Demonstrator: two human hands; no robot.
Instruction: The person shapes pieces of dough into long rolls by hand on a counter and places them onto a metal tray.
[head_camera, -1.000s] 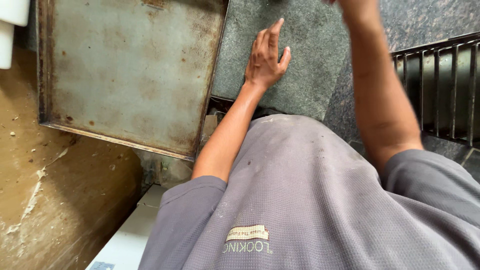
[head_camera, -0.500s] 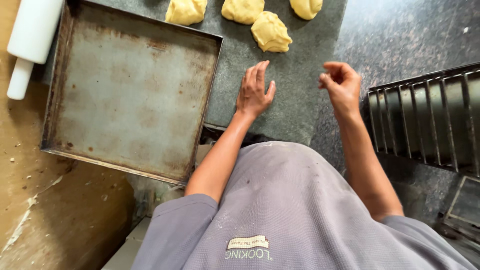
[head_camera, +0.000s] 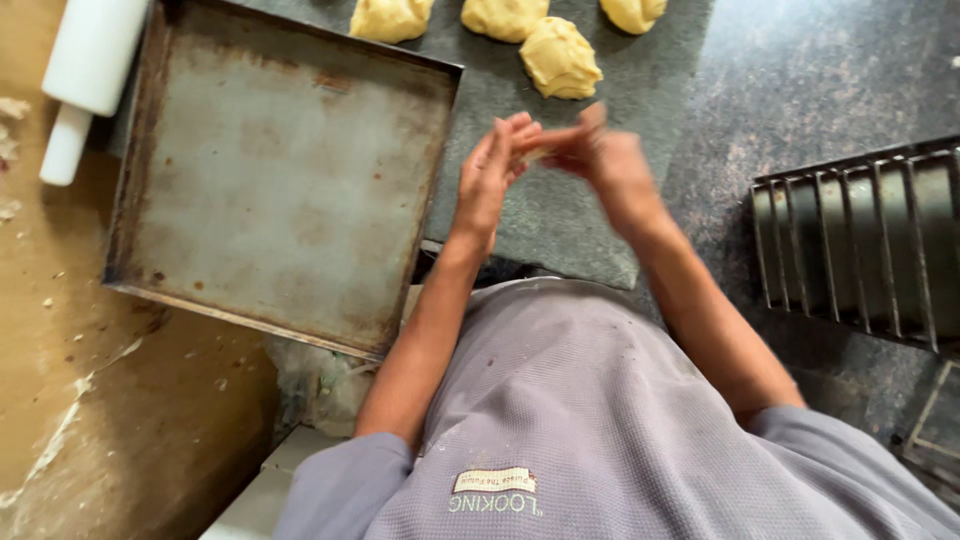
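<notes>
My left hand (head_camera: 490, 175) and my right hand (head_camera: 610, 165) meet above a dark stone slab (head_camera: 560, 225). The left palm is flat with its fingers stretched out. My right fingers pinch a small pale bit of dough (head_camera: 538, 152) against the left fingertips; the right hand is blurred. Just beyond the hands lies a yellow dough ball (head_camera: 560, 58). Three more dough balls (head_camera: 503, 17) lie along the top edge, partly cut off. A worn square metal baking tray (head_camera: 280, 180) lies to the left of my left hand, with nothing on it.
A white rolling pin (head_camera: 90, 50) lies at the top left beside the tray, on a floury brown surface (head_camera: 60, 330). A set of joined metal loaf tins (head_camera: 860, 240) stands at the right on the dark speckled counter (head_camera: 800, 90). My grey shirt fills the bottom.
The hands, apart half a second ago, have come together over the slab. The view has tilted, so that the dough balls and rolling pin, out of view a second ago, now show.
</notes>
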